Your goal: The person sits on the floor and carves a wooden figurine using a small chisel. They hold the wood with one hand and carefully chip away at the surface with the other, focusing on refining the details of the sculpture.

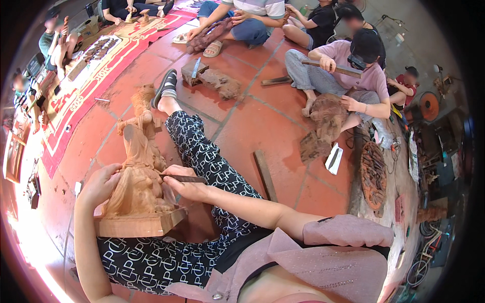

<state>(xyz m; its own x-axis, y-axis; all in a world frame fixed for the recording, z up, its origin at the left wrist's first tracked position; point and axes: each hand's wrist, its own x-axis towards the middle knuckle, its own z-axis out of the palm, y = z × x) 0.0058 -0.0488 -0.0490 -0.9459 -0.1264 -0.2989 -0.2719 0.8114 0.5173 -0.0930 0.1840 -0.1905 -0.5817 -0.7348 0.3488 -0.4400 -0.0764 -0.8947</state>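
Tiled floor (275,118) is the biggest item; red patterned mat (76,121) runs along upper left. Wooden carving (141,151) stands upright on its block base, in front of the wearer, left of the outstretched leg. Co-worker (371,88) sits upper right, darker carving (327,118) just in front. Oval tray (373,174) of tools far right. Hands apart: left hand (102,186) cupped against carving's left side, can't tell if gripping; right hand (186,189) opposite, fingers closed. Loose wood bar (264,174) on floor. Slim dark tool (193,179) in right hand, tip contact unclear.
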